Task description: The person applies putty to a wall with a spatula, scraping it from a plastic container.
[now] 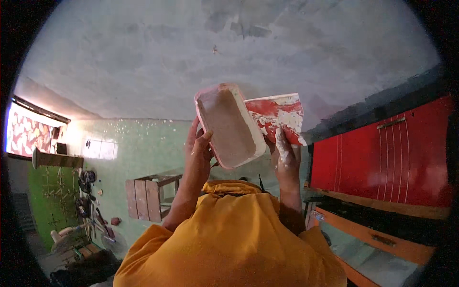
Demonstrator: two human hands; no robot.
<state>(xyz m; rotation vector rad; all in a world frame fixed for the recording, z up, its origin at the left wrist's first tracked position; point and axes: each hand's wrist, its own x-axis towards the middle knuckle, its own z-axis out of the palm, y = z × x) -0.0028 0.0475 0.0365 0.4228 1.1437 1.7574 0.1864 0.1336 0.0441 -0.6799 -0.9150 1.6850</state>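
Note:
My left hand (201, 148) grips a shallow rectangular tray (262, 144) by its left side, fingers behind and thumb over the rim. The tray is tilted, with its pale, coated inside facing me. In my right hand (287, 160) is a wide red putty spreader (271, 106), smeared with white paste and held just right of the tray. White paste also coats the fingers of that hand. Both things are raised in front of a grey-white plastered wall (158, 71).
A wooden stool (142, 198) stands on the green floor to the left. On the right are a red panel door (382, 158) and an orange wooden frame (373, 234). Assorted items (86, 201) lie by a green door (50, 196) at far left.

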